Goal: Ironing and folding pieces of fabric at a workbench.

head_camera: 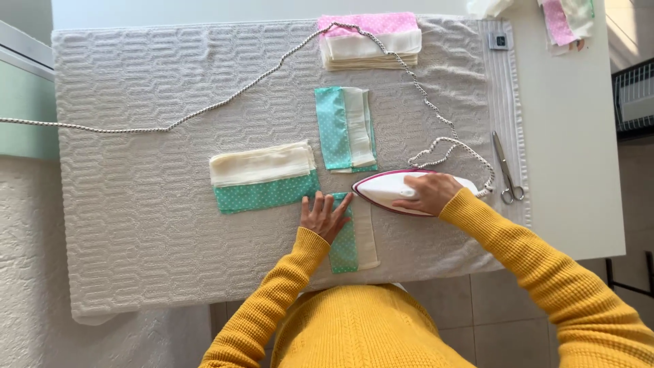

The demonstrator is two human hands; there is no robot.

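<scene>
Nearest the camera, the person's yellow sweater (pixel 361 327) filled the bottom edge, both sleeves reaching fwd onto the padded white cover (pixel 136 204) of the table.

Left hand (pixel 325 216) lay flat, fingers spread, palm down on a teal-and-cream fabric strip (pixel 354 242) that ran lengthwise toward the body. Not gripping anything, just pressing the cloth's left side down.

Right hand (pixel 428 193) was wrapped around the handle of a white iron (pixel 388 191) w/ a pink edge, fingers curled over the top, firm hold. Iron lay w/ soleplate down, tip pointing left, touching the far end of that same strip, just beside the left hand's fingertips.

Left of the hands, a stack of cream and teal dotted pieces (pixel 262 177) sat on the cover, teal edge nearer. Just beyond the iron, a smaller pile of teal-and-cream strips (pixel 346 128) lay upright in view, approx. centre of the cover.

Right of the iron, scissors (pixel 507 170) lay on the cover's ribbed border, handles nearer. The iron's braided cord (pixel 238 92) looped from behind the iron, ran up past the far pile and trailed off left.

At the far edge, a stack of pink and cream pieces (pixel 371 41) sat w/ the cord across it. A small grey square object (pixel 499 41) lay right of it; more pink and pale fabric (pixel 565 20) at the far right corner of the white table (pixel 579 136).
</scene>
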